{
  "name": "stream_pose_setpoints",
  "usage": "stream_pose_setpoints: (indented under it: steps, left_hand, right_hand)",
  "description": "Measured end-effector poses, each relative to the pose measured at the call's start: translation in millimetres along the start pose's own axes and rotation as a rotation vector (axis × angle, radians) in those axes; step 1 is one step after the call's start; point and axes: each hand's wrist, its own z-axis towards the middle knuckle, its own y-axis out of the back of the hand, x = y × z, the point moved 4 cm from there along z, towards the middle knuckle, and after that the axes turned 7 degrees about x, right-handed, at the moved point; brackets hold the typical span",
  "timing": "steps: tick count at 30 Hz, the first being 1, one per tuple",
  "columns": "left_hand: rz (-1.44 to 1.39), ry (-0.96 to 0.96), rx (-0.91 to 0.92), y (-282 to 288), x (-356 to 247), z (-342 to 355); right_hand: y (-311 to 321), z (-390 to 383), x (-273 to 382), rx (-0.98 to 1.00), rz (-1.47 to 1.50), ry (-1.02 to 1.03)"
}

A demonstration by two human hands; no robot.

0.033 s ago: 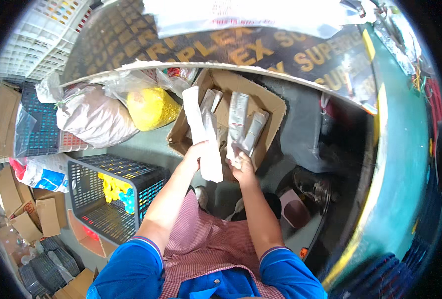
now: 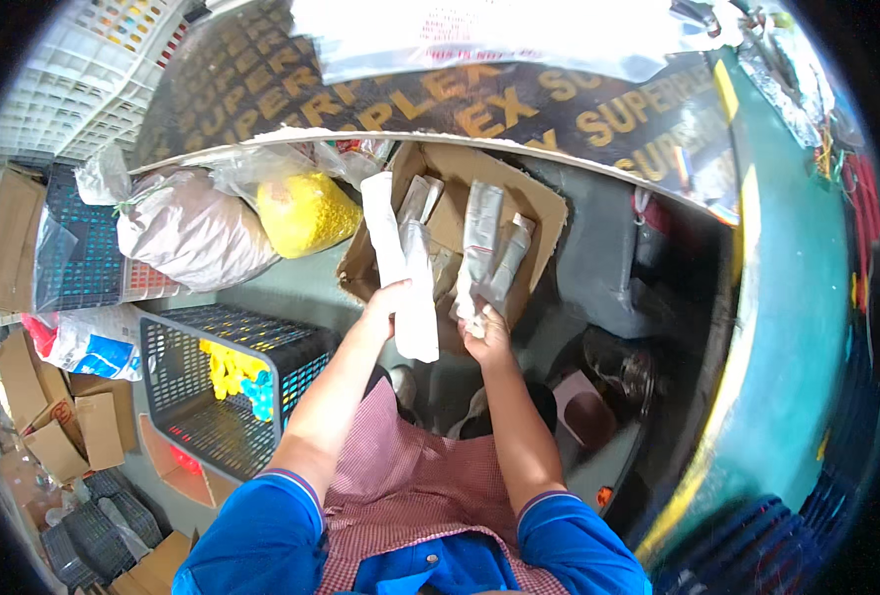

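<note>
My left hand is closed around a long white wrapped bundle, which slants up and away from me over the near left side of an open cardboard box. My right hand grips the near end of a long, narrow greyish plastic-wrapped packet, whose far end points into the box. Other similar wrapped packets lie in the box, beside and partly under the ones in my hands. What the wrappings contain cannot be made out.
A dark board table with white plastic sheeting stands beyond the box. To the left are a yellow bag, a whitish sack and a dark plastic crate with yellow and blue pieces. A green surface curves along the right.
The packet in my right hand has tilted slightly to the right at its far end. My left hand keeps its grip on the white bundle, almost unmoved.
</note>
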Motion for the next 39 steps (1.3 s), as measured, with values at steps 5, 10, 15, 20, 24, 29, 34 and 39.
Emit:
stream_pose_setpoints:
  steps: [5, 10, 15, 20, 24, 29, 34, 39]
  left_hand:
    - [-0.021, 0.144, -0.127, -49, -41, -102]
    - [-0.22, 0.324, 0.054, -102, -57, -219]
    - [-0.264, 0.453, 0.102, -147, -83, -349]
    - [0.105, 0.794, 0.02, -143, -92, -430]
    - [0.429, 1.082, 0.423, -164, -73, -456]
    - [0.952, 1.209, 0.854, -253, -56, -461]
    - [0.94, 1.336, 1.289, -336, 21, -480]
    - [0.954, 1.262, 1.353, -409, 102, -519]
  right_hand:
    - [-44, -118, 4, 0.014, 0.225, -0.052]
    - [-111, -241, -14, 0.123, 0.172, -0.099]
    - [-160, -376, -53, -0.041, 0.003, -0.054]
    - [-164, -536, -124, -0.148, 0.058, 0.075]
    - [-134, -664, -206, -0.471, -0.033, 0.12]
    - [-151, -756, -312, -0.471, 0.384, 0.439]
    - [-130, -791, -361, -0.217, 0.48, 0.869]
    - [-117, -819, -339, 0.119, 0.44, 1.259]
